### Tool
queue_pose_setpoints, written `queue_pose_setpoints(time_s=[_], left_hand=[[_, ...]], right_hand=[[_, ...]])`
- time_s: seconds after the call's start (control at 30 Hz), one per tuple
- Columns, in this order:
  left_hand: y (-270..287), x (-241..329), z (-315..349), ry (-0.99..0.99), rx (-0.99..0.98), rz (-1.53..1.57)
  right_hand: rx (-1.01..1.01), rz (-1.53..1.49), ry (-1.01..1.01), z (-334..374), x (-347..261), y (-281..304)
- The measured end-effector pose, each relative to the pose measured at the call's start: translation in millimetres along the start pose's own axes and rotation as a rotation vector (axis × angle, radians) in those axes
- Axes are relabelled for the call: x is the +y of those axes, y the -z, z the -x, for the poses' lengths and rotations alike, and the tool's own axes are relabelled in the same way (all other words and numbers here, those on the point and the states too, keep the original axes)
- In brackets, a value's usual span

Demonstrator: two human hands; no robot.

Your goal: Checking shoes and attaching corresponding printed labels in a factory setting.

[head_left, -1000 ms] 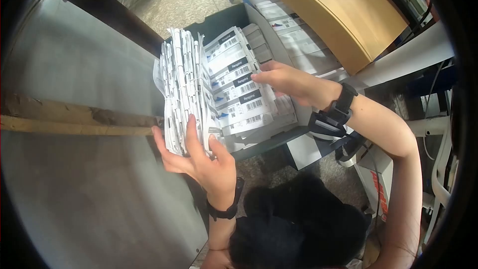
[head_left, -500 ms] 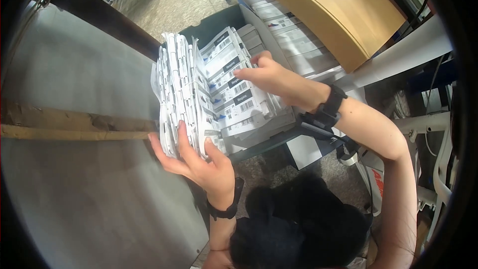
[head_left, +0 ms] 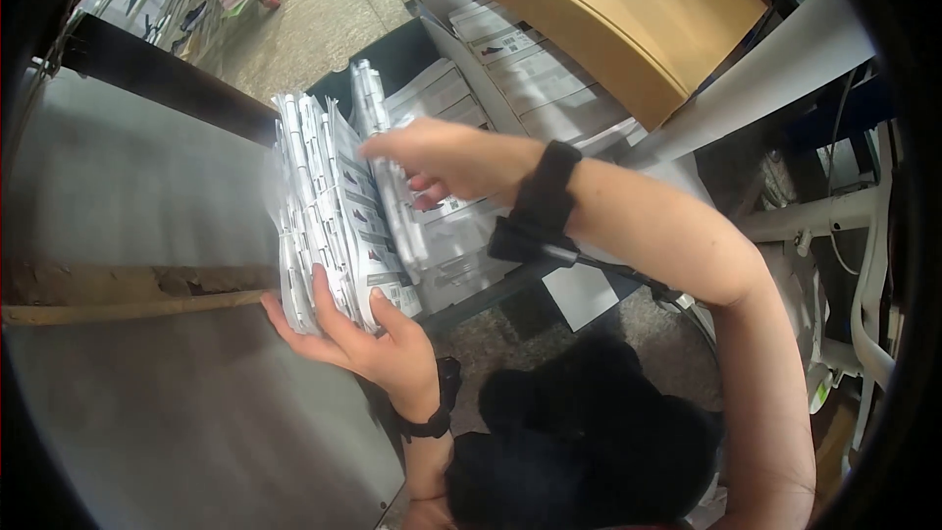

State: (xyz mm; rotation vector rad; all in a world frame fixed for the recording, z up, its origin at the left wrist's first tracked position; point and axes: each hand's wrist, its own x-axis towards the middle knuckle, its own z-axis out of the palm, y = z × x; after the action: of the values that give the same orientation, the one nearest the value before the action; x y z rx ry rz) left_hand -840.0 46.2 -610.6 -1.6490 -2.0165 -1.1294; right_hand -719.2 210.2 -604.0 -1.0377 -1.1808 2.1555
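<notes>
A thick upright stack of folded white printed paper bundles (head_left: 324, 201) rises at the left side of a dark bin (head_left: 424, 42). My left hand (head_left: 363, 344) grips its near end, thumb on the right side and spread fingers on the other. Just right of the stack, my right hand (head_left: 442, 155) is wrapped around a second paper bundle (head_left: 370, 98), standing on edge and smeared by motion. The palm and wrist hide part of that bundle. Under the right hand, more white printed papers (head_left: 432, 93) lie in the bin.
A grey panel (head_left: 147, 177) with a brown strip (head_left: 147, 309) borders the left side. Behind the bin, a white box holds more printed papers (head_left: 540, 74), partly under a large tan carton (head_left: 628, 15). White metal tubing (head_left: 834, 211) stands at right.
My right hand has swung left, bringing a paper bundle up on edge beside the stack. More papers in the bin are uncovered. My left hand keeps its hold; the whole view has shifted slightly.
</notes>
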Motion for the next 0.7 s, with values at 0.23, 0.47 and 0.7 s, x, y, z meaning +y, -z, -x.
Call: queue_pose_setpoints(time_s=[0.23,0.47,0.7], left_hand=[[-3.1,21.1,0.2,-0.103,-0.040,-0.205],[0.2,-1.4,1.7,-0.059,-0.085,-0.226],[-11.9,-8.5,0.9,-0.059,-0.043,-0.252]], right_hand=[[-0.143,0.303,0.023,17.7,-32.1,-34.0],[-0.227,0.238,-0.074,15.2,-13.0,-16.7],[-0.162,0.260,-0.096,13.5,2.9,-26.6]])
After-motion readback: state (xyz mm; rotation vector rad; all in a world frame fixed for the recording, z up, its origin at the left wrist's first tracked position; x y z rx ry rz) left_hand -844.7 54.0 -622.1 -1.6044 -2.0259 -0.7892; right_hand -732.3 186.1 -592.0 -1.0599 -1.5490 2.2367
